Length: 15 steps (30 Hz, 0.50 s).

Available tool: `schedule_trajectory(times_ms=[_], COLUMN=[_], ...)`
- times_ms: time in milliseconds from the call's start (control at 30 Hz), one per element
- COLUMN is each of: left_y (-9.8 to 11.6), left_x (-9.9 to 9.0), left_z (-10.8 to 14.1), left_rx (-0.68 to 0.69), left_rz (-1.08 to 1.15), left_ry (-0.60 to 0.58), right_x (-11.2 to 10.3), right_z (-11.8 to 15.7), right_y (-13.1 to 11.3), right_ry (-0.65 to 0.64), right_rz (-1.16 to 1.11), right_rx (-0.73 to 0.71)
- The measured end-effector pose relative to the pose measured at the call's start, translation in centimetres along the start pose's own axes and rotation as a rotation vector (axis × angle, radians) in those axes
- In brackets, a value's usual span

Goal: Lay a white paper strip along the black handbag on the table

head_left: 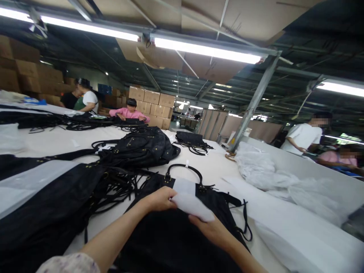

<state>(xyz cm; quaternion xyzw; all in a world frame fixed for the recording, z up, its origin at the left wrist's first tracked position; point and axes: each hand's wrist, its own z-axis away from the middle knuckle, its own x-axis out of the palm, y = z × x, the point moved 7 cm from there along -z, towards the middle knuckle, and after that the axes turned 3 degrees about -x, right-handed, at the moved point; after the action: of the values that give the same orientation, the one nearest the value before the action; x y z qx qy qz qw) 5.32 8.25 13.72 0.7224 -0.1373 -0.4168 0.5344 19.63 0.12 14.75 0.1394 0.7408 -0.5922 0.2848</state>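
Note:
A black handbag (pixel 182 235) lies on the white table in front of me, its curved handle (pixel 186 166) standing up at the far side. Over the bag I hold a sheet of thin white paper (pixel 193 205). My left hand (pixel 161 199) pinches the sheet's left end between thumb and fingers. At its lower right edge my right hand (pixel 209 227) grips it, the fingers partly hidden beneath. Another pale sheet (pixel 184 186) lies across the bag near the handle's base, and whether it joins the held sheet I cannot tell.
More black bags (pixel 139 146) with straps and tassels cover the table's left and far side. White translucent plastic (pixel 264 170) is heaped along a low partition (pixel 301 168) on the right. A person in pink (pixel 132 113) works across the table. Cartons (pixel 153 106) are stacked behind.

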Motion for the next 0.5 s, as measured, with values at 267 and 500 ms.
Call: schedule_trajectory(times_ms=[267, 500], left_y=[1.6, 2.4], left_x=[6.0, 8.6], left_z=[9.8, 12.2], left_rx=[0.123, 0.156], left_rz=[-0.595, -0.733], left_ry=[-0.084, -0.026], right_x=[5.9, 6.4], right_z=[7.3, 9.2], right_y=[0.4, 0.8], right_ry=[-0.101, -0.086], right_rz=[0.451, 0.511], right_rx=[-0.092, -0.122])
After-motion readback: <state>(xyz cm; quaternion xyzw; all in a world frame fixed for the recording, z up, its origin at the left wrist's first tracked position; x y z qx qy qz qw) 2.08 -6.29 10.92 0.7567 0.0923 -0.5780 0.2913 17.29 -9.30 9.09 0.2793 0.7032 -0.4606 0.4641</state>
